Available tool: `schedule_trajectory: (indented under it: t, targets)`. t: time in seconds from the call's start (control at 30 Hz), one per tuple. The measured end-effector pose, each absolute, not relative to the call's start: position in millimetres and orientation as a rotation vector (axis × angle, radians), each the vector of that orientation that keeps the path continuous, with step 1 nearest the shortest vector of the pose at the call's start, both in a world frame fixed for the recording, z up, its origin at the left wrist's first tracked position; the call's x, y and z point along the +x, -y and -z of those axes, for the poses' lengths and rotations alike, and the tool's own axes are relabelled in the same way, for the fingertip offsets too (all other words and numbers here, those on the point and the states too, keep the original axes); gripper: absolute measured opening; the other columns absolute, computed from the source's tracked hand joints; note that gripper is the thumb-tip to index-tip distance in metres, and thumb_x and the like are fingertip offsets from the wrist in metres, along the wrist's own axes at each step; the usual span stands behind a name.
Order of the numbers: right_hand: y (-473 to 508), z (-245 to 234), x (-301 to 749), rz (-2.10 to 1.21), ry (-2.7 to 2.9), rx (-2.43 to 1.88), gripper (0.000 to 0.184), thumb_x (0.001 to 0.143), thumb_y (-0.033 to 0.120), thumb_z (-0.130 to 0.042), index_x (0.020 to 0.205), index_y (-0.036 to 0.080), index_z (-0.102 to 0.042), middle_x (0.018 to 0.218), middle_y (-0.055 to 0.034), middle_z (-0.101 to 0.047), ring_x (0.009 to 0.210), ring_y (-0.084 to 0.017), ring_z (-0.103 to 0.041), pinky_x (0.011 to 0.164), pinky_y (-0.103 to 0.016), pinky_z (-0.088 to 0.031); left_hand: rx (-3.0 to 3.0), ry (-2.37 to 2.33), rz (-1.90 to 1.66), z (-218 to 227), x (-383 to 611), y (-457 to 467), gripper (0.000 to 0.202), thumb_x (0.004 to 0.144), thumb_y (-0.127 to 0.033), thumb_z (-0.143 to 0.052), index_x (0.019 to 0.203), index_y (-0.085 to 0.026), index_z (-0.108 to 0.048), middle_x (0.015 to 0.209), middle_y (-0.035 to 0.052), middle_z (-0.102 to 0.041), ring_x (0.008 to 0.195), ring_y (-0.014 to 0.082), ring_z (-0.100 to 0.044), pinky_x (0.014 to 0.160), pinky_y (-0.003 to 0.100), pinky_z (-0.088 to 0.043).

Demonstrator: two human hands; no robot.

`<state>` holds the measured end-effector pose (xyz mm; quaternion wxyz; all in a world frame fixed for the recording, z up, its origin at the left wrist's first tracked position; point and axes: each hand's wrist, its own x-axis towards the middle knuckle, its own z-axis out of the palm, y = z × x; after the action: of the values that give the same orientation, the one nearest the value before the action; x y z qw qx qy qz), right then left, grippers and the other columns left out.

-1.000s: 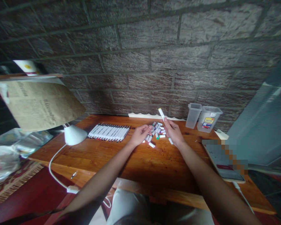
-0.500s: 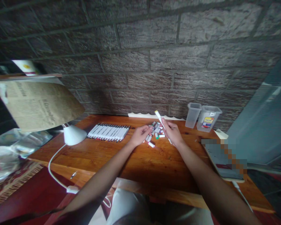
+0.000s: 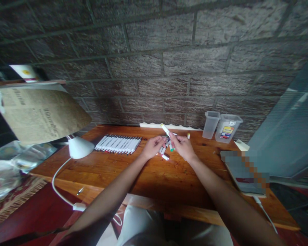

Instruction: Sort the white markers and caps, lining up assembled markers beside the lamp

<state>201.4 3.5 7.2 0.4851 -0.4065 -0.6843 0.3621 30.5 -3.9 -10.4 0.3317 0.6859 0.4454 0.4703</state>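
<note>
My right hand [image 3: 182,146] is shut on a white marker [image 3: 165,130], whose yellow-tipped end points up and left past my fingers. Close beside it, my left hand [image 3: 152,147] rests with curled fingers at the edge of a heap of loose white markers [image 3: 164,150]. Whether those fingers pinch anything is hidden. Both hands cover much of the heap. A neat row of white markers [image 3: 117,144] lies on the wooden desk [image 3: 118,171] to the left of my hands. A single marker [image 3: 188,136] lies apart behind my right hand.
A clear plastic cup [image 3: 210,124] and a labelled clear box [image 3: 227,129] stand against the brick wall [image 3: 154,68]. A white desk lamp [image 3: 79,147] with its cord is at the left. A phone [image 3: 246,174] with a blurred patch lies at the right.
My right hand has moved left towards my left hand, carrying the marker, which now tilts further left. The view has shifted slightly. My left hand has barely moved.
</note>
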Motion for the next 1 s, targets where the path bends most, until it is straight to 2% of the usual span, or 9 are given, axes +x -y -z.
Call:
schedule_trajectory:
  t: [0.17, 0.27, 0.37, 0.53, 0.63, 0.73, 0.9, 1.0]
  targets:
    - [-7.7, -1.7, 204.7, -0.888, 1.652, -1.048, 0.055, 0.081, 0.067, -0.049, 0.067, 0.018, -0.07, 0.052, -0.0004, -0.058, 0.052, -0.013, -0.052, 0.053, -0.023, -0.036, 1.656, -1.214, -1.412, 12.1, 28.8, -0.1, 0.046, 0.09, -0.059, -0.043, 0.098, -0.016, -0.058, 0.068, 0.0, -0.065, 0.046, 0.0082, -0.045, 0.046, 0.021, -0.037]
    - [-11.3, 2.6, 210.2, -0.776, 1.755, -1.033, 0.051, 0.083, 0.063, -0.051, 0.07, 0.019, -0.074, 0.054, -0.0004, -0.06, 0.053, -0.013, -0.053, 0.054, -0.023, -0.035, 1.651, -1.244, -1.5, 9.5, 27.3, -0.1, 0.048, 0.092, -0.059, -0.037, 0.09, -0.016, -0.058, 0.067, 0.0002, -0.064, 0.045, 0.0074, -0.042, 0.046, 0.021, -0.035]
    - [-12.5, 5.2, 212.7, -0.631, 1.868, -0.949, 0.046, 0.085, 0.056, -0.053, 0.066, 0.02, -0.074, 0.061, -0.0016, -0.064, 0.058, -0.014, -0.056, 0.057, -0.024, -0.037, 1.686, -1.261, -1.499, 7.3, 26.8, 1.1, 0.048, 0.091, -0.059, -0.04, 0.083, -0.016, -0.058, 0.066, -0.0001, -0.062, 0.048, 0.0078, -0.044, 0.049, 0.021, -0.036]
    - [-11.8, 3.8, 211.5, -0.6, 1.919, -0.83, 0.033, 0.083, 0.051, -0.06, 0.083, 0.023, -0.077, 0.077, -0.0036, -0.07, 0.069, -0.015, -0.061, 0.064, -0.024, -0.043, 1.746, -1.259, -1.417, 5.4, 27.1, 3.4, 0.045, 0.087, -0.058, -0.049, 0.077, -0.015, -0.06, 0.064, -0.0013, -0.059, 0.054, 0.0085, -0.049, 0.053, 0.02, -0.039]
    - [-14.0, 0.4, 213.7, -0.728, 1.767, -0.916, 0.04, 0.08, 0.056, -0.059, 0.084, 0.02, -0.076, 0.077, -0.0044, -0.071, 0.066, -0.016, -0.061, 0.06, -0.025, -0.045, 1.728, -1.29, -1.38, 5.2, 26.3, 4.5, 0.045, 0.086, -0.057, -0.051, 0.071, -0.015, -0.057, 0.059, -0.0029, -0.055, 0.049, 0.0076, -0.045, 0.048, 0.02, -0.036]
    - [-19.6, -2.7, 219.5, -0.962, 1.505, -1.031, 0.052, 0.079, 0.064, -0.054, 0.082, 0.017, -0.075, 0.071, -0.0048, -0.071, 0.054, -0.015, -0.059, 0.047, -0.024, -0.041, 1.763, -1.261, -1.331, 6.3, 26.5, 5.2, 0.044, 0.086, -0.056, -0.051, 0.068, -0.016, -0.055, 0.057, -0.0039, -0.052, 0.049, 0.0077, -0.045, 0.049, 0.019, -0.037]
    - [-29.0, -0.7, 225.6, -1.051, 1.347, -1.037, 0.052, 0.072, 0.067, -0.06, 0.071, 0.016, -0.07, 0.059, -0.0031, -0.066, 0.04, -0.01, -0.048, 0.039, -0.023, -0.033, 1.842, -1.225, -1.285, 10.1, 29.1, 4.5, 0.037, 0.087, -0.05, -0.053, 0.079, -0.016, -0.06, 0.063, -0.0024, -0.056, 0.055, 0.0095, -0.049, 0.053, 0.02, -0.04]
    - [-33.3, 5.0, 223.7, -1.087, 1.316, -1.04, 0.049, 0.071, 0.065, -0.063, 0.072, 0.016, -0.067, 0.061, -0.0036, -0.066, 0.043, -0.011, -0.051, 0.04, -0.023, -0.035, 1.864, -1.25, -1.335, 14.8, 27.5, 0.4, 0.034, 0.086, -0.047, -0.055, 0.091, -0.015, -0.064, 0.075, 0.0012, -0.063, 0.062, 0.0114, -0.054, 0.058, 0.021, -0.043]
